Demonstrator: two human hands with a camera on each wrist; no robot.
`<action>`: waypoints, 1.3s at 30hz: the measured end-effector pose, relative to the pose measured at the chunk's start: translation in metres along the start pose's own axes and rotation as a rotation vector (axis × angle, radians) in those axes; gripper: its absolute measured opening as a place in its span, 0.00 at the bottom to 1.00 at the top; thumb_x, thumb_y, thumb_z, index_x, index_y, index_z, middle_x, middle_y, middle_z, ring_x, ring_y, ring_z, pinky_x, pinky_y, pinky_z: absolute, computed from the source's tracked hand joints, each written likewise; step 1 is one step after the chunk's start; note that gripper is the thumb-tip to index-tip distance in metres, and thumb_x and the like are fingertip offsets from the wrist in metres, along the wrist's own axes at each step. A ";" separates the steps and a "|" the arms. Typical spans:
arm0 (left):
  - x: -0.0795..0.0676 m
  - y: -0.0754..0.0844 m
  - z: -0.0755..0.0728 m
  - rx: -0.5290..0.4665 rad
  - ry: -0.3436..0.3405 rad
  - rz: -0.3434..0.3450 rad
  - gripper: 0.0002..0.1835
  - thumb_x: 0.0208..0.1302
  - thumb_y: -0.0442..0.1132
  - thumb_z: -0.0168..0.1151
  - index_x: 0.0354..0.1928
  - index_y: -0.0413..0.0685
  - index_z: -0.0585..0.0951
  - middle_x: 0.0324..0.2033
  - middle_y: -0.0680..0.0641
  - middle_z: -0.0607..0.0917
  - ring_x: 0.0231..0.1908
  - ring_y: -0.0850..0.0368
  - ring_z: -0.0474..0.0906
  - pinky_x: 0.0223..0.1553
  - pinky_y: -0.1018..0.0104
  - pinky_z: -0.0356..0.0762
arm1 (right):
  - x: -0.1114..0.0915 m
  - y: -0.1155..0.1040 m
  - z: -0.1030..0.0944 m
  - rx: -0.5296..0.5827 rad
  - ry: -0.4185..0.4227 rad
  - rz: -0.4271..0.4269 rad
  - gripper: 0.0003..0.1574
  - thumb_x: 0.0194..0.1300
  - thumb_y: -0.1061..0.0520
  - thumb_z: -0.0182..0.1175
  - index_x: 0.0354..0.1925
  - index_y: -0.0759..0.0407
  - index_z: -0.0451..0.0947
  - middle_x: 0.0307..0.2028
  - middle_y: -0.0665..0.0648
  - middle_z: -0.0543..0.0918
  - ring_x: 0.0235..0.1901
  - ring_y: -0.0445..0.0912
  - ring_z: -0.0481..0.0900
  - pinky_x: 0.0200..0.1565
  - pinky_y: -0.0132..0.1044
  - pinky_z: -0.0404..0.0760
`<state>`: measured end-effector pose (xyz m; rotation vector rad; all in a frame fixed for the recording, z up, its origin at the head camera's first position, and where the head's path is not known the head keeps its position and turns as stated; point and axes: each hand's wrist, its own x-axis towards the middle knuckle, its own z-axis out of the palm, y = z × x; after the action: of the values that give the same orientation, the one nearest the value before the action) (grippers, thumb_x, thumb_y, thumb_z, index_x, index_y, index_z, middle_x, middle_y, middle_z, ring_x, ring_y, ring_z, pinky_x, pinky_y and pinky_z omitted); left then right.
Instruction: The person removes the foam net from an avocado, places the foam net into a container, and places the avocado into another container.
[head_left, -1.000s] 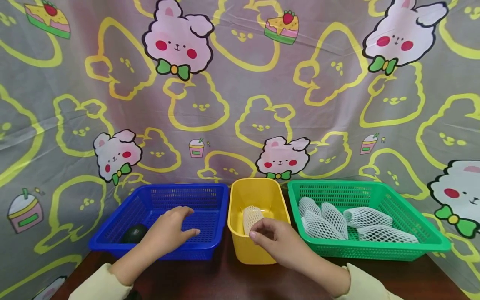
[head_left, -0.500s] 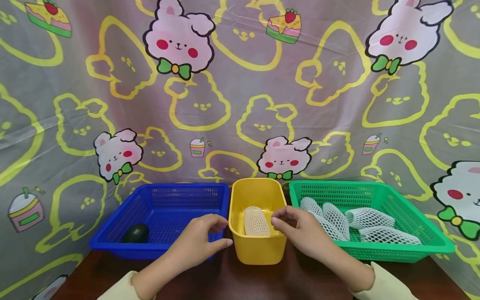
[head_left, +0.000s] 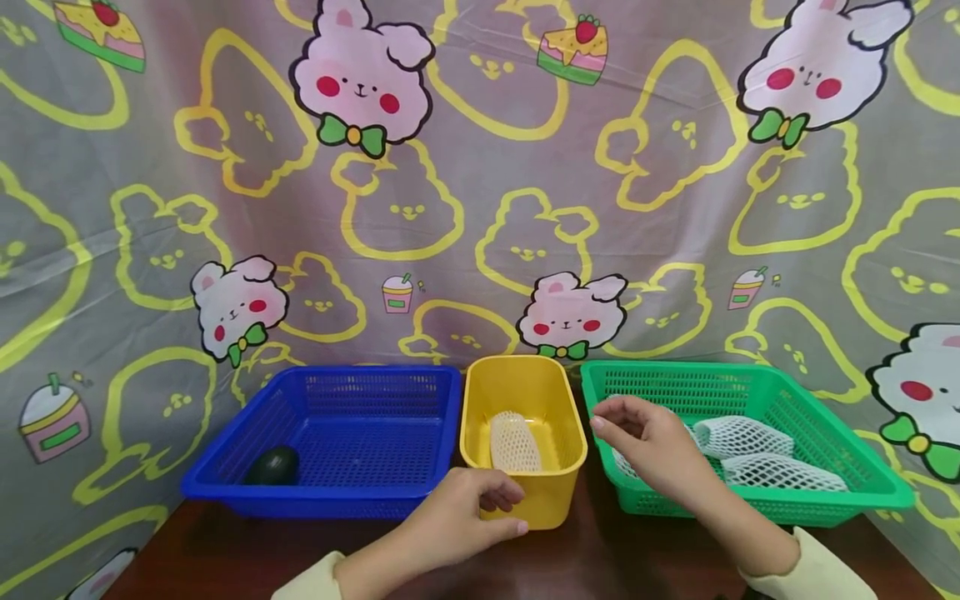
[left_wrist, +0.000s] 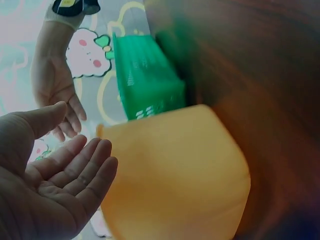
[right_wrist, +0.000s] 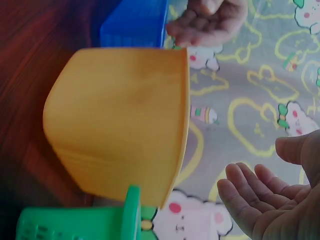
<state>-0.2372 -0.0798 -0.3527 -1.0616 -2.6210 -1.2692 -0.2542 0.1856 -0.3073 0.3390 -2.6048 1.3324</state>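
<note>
In the head view my left hand (head_left: 461, 517) hovers before the front wall of the yellow bin (head_left: 553, 500), its fingers loosely bent and nothing in them. Over the left part of the green basket (head_left: 825, 500) is my right hand (head_left: 652, 446), also holding nothing; both wrist views show relaxed fingers. A cream foam net sleeve (head_left: 514, 442) lies in the yellow bin. Several white foam net sleeves (head_left: 742, 435) lie in the green basket, some partly hidden behind the right hand. One dark green oval fruit (head_left: 273, 465) sits in the blue basket (head_left: 322, 502).
The blue basket, yellow bin and green basket stand in a row on a dark brown wooden table (head_left: 225, 554). A patterned cloth curtain (head_left: 465, 208) with cartoon rabbits hangs close behind them.
My left hand has moved right, from over the blue basket to the front of the yellow bin. My right hand has gone right, from the yellow bin to over the green basket.
</note>
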 end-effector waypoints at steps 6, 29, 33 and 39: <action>0.008 -0.004 0.022 -0.097 -0.105 0.011 0.12 0.58 0.43 0.72 0.41 0.45 0.84 0.34 0.60 0.84 0.38 0.69 0.79 0.39 0.72 0.78 | 0.005 0.020 -0.011 -0.045 0.019 0.035 0.25 0.67 0.41 0.60 0.49 0.60 0.78 0.41 0.54 0.83 0.45 0.50 0.81 0.45 0.44 0.81; 0.060 -0.010 0.110 -0.417 -0.144 -0.243 0.18 0.66 0.42 0.63 0.53 0.40 0.78 0.36 0.59 0.82 0.35 0.68 0.78 0.37 0.72 0.77 | 0.022 0.086 -0.028 -0.282 -0.102 0.128 0.42 0.61 0.44 0.67 0.57 0.76 0.68 0.49 0.72 0.78 0.49 0.64 0.77 0.44 0.55 0.79; 0.067 -0.008 0.119 -0.498 -0.096 -0.270 0.15 0.68 0.41 0.61 0.51 0.39 0.77 0.34 0.56 0.81 0.33 0.61 0.79 0.34 0.69 0.78 | 0.025 0.093 -0.028 -0.343 -0.134 0.123 0.46 0.55 0.42 0.71 0.55 0.77 0.69 0.46 0.69 0.80 0.46 0.62 0.78 0.43 0.55 0.78; 0.075 -0.007 0.126 -0.652 -0.044 -0.262 0.09 0.71 0.36 0.57 0.46 0.37 0.75 0.34 0.49 0.82 0.37 0.52 0.81 0.39 0.60 0.81 | 0.030 0.104 -0.026 -0.399 -0.211 0.130 0.52 0.50 0.40 0.74 0.55 0.79 0.69 0.47 0.71 0.79 0.47 0.62 0.77 0.45 0.57 0.77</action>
<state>-0.2679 0.0484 -0.4174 -0.8019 -2.4813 -2.2790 -0.3114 0.2626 -0.3635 0.2594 -3.0294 0.8132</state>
